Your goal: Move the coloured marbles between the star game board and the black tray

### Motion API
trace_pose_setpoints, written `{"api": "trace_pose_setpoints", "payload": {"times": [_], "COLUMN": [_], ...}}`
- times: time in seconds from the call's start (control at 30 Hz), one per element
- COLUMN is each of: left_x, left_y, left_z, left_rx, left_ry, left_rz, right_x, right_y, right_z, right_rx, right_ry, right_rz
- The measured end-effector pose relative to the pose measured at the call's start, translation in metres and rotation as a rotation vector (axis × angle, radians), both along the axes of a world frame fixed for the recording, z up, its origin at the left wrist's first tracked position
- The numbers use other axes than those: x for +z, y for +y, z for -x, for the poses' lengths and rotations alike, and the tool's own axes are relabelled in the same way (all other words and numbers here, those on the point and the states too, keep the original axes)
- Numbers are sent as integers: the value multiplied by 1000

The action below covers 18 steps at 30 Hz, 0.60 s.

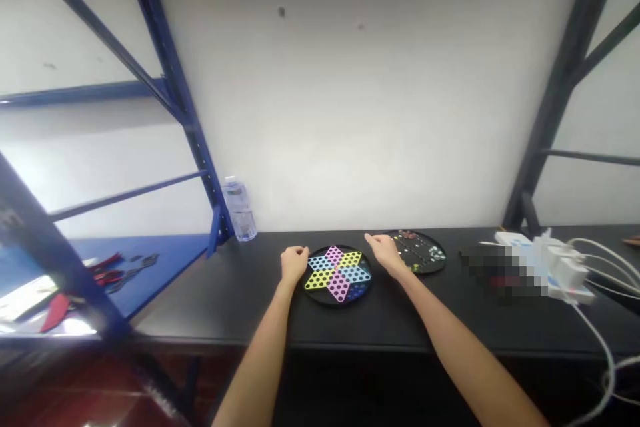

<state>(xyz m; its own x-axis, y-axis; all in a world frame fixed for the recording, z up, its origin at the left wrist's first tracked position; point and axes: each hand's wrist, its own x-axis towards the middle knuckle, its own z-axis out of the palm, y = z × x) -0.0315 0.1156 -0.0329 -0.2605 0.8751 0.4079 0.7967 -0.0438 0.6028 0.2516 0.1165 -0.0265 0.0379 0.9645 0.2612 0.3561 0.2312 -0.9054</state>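
A round black Chinese checkers board (315, 294) lies on the dark tabletop, its star pattern of holes in pink, yellow and light blue. Just beyond its left rim is my left hand (294, 263), fingers curled together; whatever they may hold is hidden. My right hand (385, 251) hovers between the board and a round black tray (420, 260), its fingers pressed together towards the left. Anything in that pinch is too small to make out. Small pieces in red, white and green sit in the tray, partly behind my right hand.
A clear plastic bottle (240, 210) stands against the wall beside the blue shelf post (193, 140). To the right lies a white power strip (565, 273) with plugs and loose cables. Pliers (135, 270) rest on the blue surface at left. The table's front edge is near my forearms.
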Motion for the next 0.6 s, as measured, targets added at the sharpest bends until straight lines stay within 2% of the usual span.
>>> {"api": "trace_pose_setpoints", "payload": {"times": [0.07,0.13,0.27,0.4,0.5,0.6], "left_x": [-1,-2,-2,0,1,2], "left_y": [1,1,1,-1,-2,-3], "left_z": [1,2,2,0,-2,-2], "left_rx": [-3,-15,-30,-29,-28,-25], "left_ry": [1,9,17,32,44,58], "left_rz": [-4,-16,-13,10,24,31], "right_x": [0,1,0,-3,-5,-5], "right_y": [0,0,-2,-7,-11,-12], "right_z": [0,-1,-4,-6,-7,-8], "right_rx": [-29,14,120,233,274,286], "right_ry": [-259,-408,-528,-636,-724,-767], "right_rz": [-115,-151,-152,-69,-4,-6]}}
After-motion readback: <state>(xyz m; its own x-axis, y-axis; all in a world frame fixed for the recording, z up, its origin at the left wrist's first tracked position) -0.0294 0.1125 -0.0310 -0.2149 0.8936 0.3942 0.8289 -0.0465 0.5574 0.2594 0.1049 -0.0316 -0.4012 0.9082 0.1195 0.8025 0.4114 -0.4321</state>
